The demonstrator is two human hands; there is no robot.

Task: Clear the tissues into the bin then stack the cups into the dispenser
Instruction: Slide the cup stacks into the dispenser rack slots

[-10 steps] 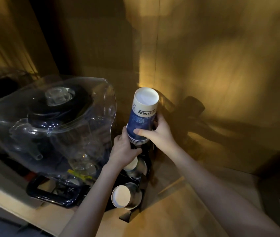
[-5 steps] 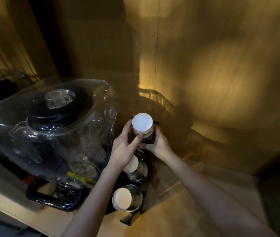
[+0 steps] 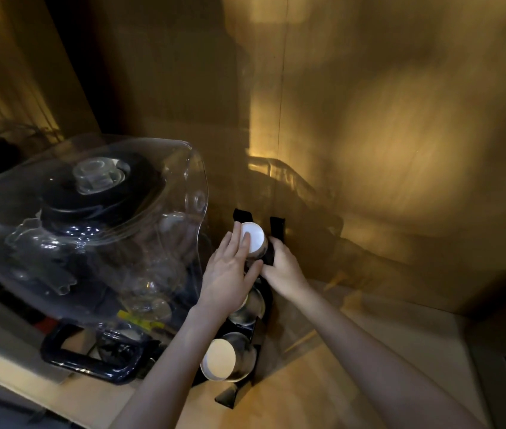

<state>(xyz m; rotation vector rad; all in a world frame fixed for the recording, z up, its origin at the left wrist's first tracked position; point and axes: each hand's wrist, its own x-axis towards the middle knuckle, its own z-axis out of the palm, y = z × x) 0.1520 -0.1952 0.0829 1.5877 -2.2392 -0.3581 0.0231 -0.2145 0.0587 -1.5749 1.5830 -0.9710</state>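
Note:
A stack of paper cups stands upside down in the back slot of a black cup dispenser; only its white bottom and a little of its side show. My left hand lies over the stack, fingertips pressing on the white bottom. My right hand grips the dispenser's black frame beside the stack. Two more slots sit nearer me: a middle cup stack, partly hidden under my left hand, and a front cup stack showing its white end.
A large clear blender jug with a black lid fills the left, on a base with a black handle. Wooden walls close the corner behind. The wooden counter runs right of the dispenser.
The cup stack, held high above the dispenser a second ago, has gone down into the back slot. My left hand moved from its side to its top.

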